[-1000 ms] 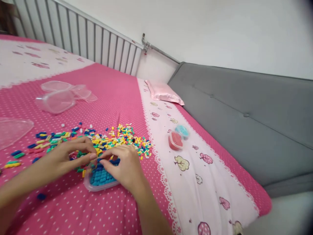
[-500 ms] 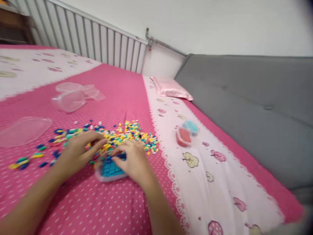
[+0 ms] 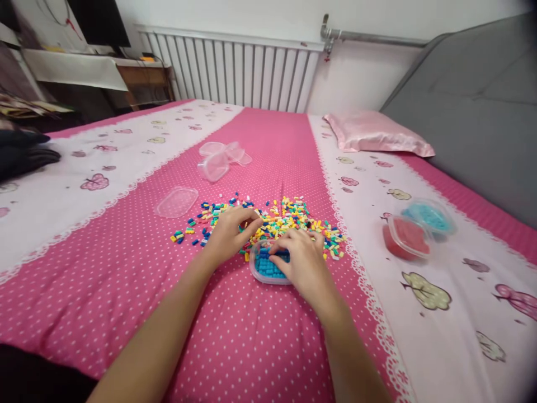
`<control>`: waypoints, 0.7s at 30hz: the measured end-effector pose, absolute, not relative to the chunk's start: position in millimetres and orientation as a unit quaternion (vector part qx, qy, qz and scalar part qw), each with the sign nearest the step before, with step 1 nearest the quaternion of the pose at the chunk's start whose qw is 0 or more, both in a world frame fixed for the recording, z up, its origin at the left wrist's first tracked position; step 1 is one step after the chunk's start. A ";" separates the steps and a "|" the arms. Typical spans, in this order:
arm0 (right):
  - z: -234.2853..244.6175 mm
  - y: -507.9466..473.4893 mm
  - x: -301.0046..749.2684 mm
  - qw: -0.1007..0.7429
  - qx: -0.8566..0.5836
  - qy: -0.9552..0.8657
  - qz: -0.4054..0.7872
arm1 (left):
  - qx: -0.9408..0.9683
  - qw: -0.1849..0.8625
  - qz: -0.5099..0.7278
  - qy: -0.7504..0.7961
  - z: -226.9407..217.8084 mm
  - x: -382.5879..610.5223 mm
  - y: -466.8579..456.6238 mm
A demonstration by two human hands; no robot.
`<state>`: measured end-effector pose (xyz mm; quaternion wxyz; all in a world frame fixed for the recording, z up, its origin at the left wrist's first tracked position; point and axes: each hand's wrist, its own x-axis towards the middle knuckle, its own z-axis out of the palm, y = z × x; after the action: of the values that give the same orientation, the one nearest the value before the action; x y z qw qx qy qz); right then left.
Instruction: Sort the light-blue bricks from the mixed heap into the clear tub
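A heap of several small coloured pieces [image 3: 289,218] lies on the pink dotted bedsheet [image 3: 235,336]. In front of it sits a small clear tub [image 3: 264,271] partly filled with blue pieces. My right hand [image 3: 302,263] rests on the tub with its fingers curled over the blue pieces inside. My left hand [image 3: 230,232] is just left of the tub, fingers bent and pinched together at the edge of the heap; what it pinches is too small to make out.
A clear lid [image 3: 178,201] lies left of the heap, with more clear tubs [image 3: 220,159] behind. A red-filled tub [image 3: 406,238] and a light-blue-filled tub [image 3: 428,217] stand at the right. A pink pillow [image 3: 375,133], grey headboard [image 3: 482,112] and radiator [image 3: 235,73] bound the bed.
The view has swung left and levelled, so the radiator and the room's left side now show. Both hands stay by the blue tub, the left one still at the heap.
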<state>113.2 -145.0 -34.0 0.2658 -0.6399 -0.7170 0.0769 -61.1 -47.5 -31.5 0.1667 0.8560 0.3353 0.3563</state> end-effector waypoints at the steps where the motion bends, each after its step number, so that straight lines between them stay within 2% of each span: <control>1: -33.4 -144.9 113.0 0.263 -0.642 -0.716 0.076 | 0.857 0.168 0.353 0.336 -31.8 -61.1 -47.4; 8: -30.8 -145.9 112.1 0.251 -0.648 -0.716 0.071 | 0.881 0.173 0.340 0.279 -29.2 -67.1 -48.7; 13: -33.3 -146.3 113.4 0.256 -0.648 -0.714 0.070 | 0.911 0.141 0.324 0.210 -34.2 -80.9 -69.0; 21: -35.4 -144.5 115.7 0.286 -0.639 -0.710 0.079 | 0.925 0.065 0.306 0.216 -49.0 -90.5 -88.3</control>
<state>115.7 -144.5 -35.4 0.2860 -0.6391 -0.7096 0.0792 -90.5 -88.3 -49.0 0.0649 0.9250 0.2156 0.3059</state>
